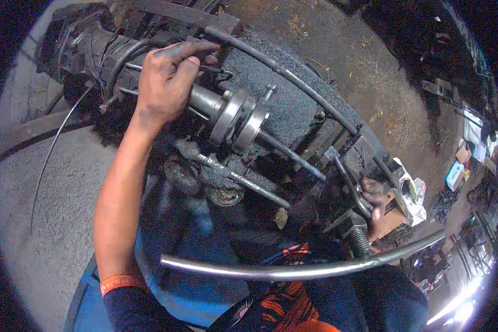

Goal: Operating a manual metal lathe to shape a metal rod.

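My left hand point(169, 80) is closed over the top of a greasy machine, left of its steel spindle. Whatever lies under the curled fingers is hidden. Beside that hand, the round steel collars point(240, 119) sit on the spindle, and a thin rod point(293, 155) sticks out of them toward the lower right. My right hand point(375, 205), blackened with grease, has its fingers curled around a bent metal handle point(349, 180) at the right end of the machine. Just below it stands a thick threaded screw point(361, 240) with a large nut-like head.
A long shiny bar point(271, 272) crosses in front of my body, by the screw. Grey metal chips point(282, 105) fill the machine bed behind a long pipe rail point(293, 80). A thin wire point(52, 146) arcs at the left. Cardboard and white wrapping point(412, 193) lie at the right.
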A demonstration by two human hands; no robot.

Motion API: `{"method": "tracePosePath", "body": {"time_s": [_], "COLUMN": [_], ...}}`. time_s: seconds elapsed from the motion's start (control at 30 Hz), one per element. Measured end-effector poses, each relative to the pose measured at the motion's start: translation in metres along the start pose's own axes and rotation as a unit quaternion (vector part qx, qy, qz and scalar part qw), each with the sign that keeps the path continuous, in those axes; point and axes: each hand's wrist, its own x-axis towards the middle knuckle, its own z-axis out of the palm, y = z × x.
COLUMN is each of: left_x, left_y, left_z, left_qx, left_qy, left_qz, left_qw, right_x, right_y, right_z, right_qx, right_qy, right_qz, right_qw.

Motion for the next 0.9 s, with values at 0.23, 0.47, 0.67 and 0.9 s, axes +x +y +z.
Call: {"method": "tracePosePath", "body": {"time_s": [0.23,0.47,0.67,0.9], "left_x": [0.000,0.000,0.000,0.000], "left_y": [-0.004,-0.003,-0.003,-0.005], "left_z": [0.001,0.000,0.000,-0.002], "left_qx": [-0.003,-0.010,-0.007,-0.003], "left_qy": [-0.005,-0.009,-0.003,-0.006], "left_qz": [-0.003,-0.029,-0.034,-0.017], "left_qw": [1.000,0.999,0.999,1.000], "right_x": [-0.001,0.003,0.007,0.010], "right_y": [0.001,-0.003,-0.001,0.000], "right_z": [0.002,0.009,0.013,-0.001], "right_qx": [0.007,-0.012,-0.004,-0.020], "right_qy": [-0.004,0.025,0.026,-0.033], "right_qz": [0.015,0.031,0.009,0.003], "right_qw": [1.000,0.999,1.000,0.999]}}
